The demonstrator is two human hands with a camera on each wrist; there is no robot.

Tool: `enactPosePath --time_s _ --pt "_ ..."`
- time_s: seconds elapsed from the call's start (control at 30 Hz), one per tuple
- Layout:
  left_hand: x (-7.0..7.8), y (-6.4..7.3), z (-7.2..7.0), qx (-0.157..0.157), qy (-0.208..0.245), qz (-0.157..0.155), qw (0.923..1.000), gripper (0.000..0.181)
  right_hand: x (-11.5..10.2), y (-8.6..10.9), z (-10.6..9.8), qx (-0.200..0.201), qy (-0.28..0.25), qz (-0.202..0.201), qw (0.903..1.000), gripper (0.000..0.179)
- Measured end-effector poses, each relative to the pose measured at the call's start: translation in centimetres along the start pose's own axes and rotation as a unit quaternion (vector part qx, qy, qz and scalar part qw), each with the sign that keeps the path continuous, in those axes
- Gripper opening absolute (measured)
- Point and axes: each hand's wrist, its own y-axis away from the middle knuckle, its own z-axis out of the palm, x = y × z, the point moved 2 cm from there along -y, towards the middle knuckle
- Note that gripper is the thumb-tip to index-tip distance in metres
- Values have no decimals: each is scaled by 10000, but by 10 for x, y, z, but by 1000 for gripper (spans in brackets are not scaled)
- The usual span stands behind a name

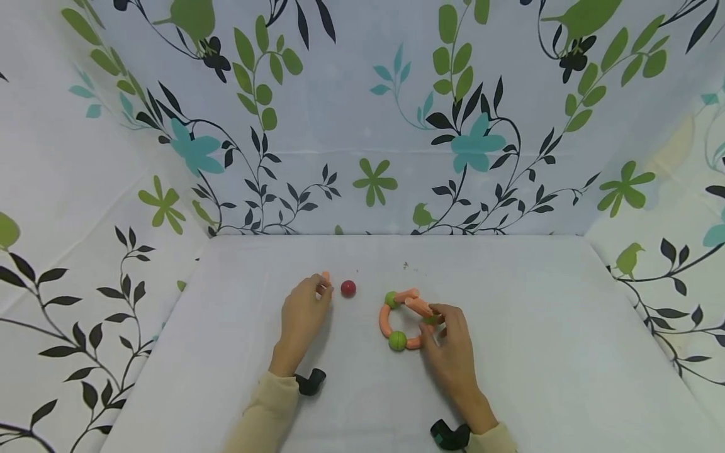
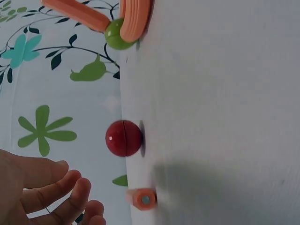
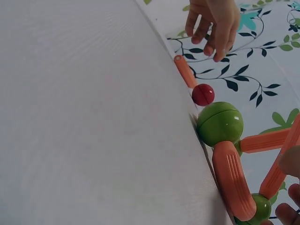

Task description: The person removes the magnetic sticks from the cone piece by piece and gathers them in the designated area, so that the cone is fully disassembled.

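Orange magnetic rods (image 1: 386, 319) and green balls (image 1: 398, 341) form a ring on the white table. At its right side my right hand (image 1: 450, 346) pinches a raised orange rod (image 3: 277, 171), which slants up from a green ball (image 3: 260, 211). My left hand (image 1: 303, 314) hovers with loosely bent fingers above a single orange rod (image 2: 144, 199); in the left wrist view a gap shows between the fingers and this rod, whose end has a grey metal disc. Between the left hand and the ring sits a red ball (image 1: 348, 289) with a seam round it.
White cloth covers the table (image 1: 538, 302). A leaf-and-bird patterned curtain (image 1: 374, 126) stands behind and along both sides. Small dark specks (image 1: 405, 265) lie beyond the ring. Black wrist cameras (image 1: 311, 382) sit at the beige sleeves (image 1: 269, 402).
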Motion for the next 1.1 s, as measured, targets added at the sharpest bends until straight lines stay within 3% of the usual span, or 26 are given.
enactPosePath --time_s 0.17,0.33,0.4,0.57,0.67,0.77,0.9,1.0,1.1 --pt "19 17 9 -272 437 381 9979 9 4 -4 1 -119 84 93 9998 48" --pt "34 28 18 -860 767 632 9913 7 7 -10 3 -227 47 -18 9997 41" --pt "39 35 25 -1157 860 757 9867 9 8 -12 3 -247 51 -26 9997 39" --pt "54 55 46 -1684 873 1653 9678 14 10 -13 3 -215 -4 -61 9998 33" --pt "61 62 57 -1629 486 2226 9600 17 12 -12 3 -138 -125 -95 9998 32" --pt "67 66 64 -1358 -126 2596 9560 18 13 -11 3 -73 -187 -37 9998 32" --pt "73 67 67 -1224 -670 2819 9493 20 14 -9 2 -99 -213 248 9994 31" --pt "74 67 67 -1167 -828 2887 9467 20 13 -7 0 -123 -310 435 9985 31" --pt "72 67 67 -917 -903 2972 9461 15 12 -7 -1 -80 -451 522 9976 30"
